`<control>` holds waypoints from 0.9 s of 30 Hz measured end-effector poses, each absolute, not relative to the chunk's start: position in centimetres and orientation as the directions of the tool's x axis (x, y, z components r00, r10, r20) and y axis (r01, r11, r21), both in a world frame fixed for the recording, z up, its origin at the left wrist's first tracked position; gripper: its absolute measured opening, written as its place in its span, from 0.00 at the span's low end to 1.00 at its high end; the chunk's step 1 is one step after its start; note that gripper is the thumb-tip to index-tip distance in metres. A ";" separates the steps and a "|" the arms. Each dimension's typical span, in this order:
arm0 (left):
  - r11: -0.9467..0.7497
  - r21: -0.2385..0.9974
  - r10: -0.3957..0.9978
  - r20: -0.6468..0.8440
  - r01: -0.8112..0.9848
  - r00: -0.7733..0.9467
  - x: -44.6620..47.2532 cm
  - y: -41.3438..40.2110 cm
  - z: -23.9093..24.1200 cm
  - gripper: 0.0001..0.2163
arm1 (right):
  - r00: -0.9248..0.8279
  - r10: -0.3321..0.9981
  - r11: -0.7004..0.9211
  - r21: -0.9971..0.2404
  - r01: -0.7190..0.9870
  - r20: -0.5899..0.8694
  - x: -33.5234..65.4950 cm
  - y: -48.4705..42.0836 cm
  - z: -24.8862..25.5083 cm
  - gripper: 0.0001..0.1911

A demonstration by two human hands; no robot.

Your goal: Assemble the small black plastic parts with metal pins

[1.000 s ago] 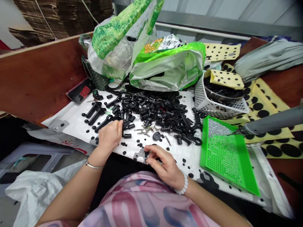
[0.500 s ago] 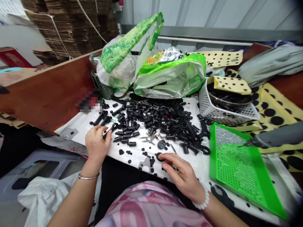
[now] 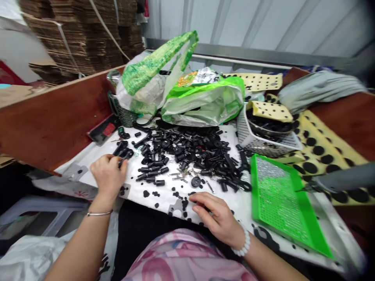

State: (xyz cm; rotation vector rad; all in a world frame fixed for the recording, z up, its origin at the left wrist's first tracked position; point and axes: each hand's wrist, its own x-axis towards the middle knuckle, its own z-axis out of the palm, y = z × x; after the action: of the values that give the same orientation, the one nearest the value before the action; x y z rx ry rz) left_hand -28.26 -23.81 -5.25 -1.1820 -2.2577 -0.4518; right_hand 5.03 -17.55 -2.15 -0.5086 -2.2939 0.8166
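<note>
Cardboard (image 3: 73, 39) is stacked behind the white surface (image 3: 93, 153). Black parts (image 3: 190, 150) are piled past the open right grip (image 3: 218, 216); a long black peg (image 3: 124, 153) is held in the left grip (image 3: 108, 175).

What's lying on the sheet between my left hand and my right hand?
Head view: between left hand and right hand lie small black discs, short black tube parts and a flat grey holed plate on the white sheet.
</note>
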 end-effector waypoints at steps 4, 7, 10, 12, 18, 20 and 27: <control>0.556 0.048 0.593 0.677 0.830 -0.436 -28.6 -23.6 -5.7 0.13 | -0.743 0.482 0.790 -0.596 0.141 0.463 5.7 -16.4 -0.9 0.09; 0.504 0.135 0.529 0.733 0.853 -0.428 -27.4 -23.7 -6.2 0.11 | -0.732 0.472 0.843 -0.495 0.211 0.491 6.9 -14.0 0.3 0.10; 0.429 0.192 0.532 0.735 0.882 -0.419 -25.6 -24.1 -6.3 0.09 | -0.714 0.536 0.840 -0.370 0.397 0.451 8.4 -10.4 1.7 0.10; 0.401 0.232 0.526 0.734 0.886 -0.430 -24.8 -24.3 -6.2 0.07 | -0.663 0.666 0.744 -0.236 0.625 0.343 9.1 -7.5 2.6 0.12; 0.397 0.285 0.520 0.714 0.872 -0.470 -24.6 -24.3 -6.0 0.04 | -0.448 0.890 0.433 0.144 0.890 0.089 8.9 1.6 2.7 0.14; 0.410 0.274 0.518 0.715 0.870 -0.469 -24.9 -24.2 -6.2 0.03 | -0.401 0.916 0.388 0.199 0.900 0.027 8.3 3.9 1.7 0.14; 0.404 0.227 0.515 0.744 0.886 -0.425 -25.5 -24.3 -7.1 0.04 | -0.329 0.939 0.342 0.330 0.880 -0.097 7.3 6.7 -1.6 0.16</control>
State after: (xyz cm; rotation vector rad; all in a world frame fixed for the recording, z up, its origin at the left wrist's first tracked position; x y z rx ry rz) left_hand -25.46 -24.26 -7.06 -1.1881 -2.0846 -0.8334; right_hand 7.26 6.68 -1.55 -1.9405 -2.7847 -0.3769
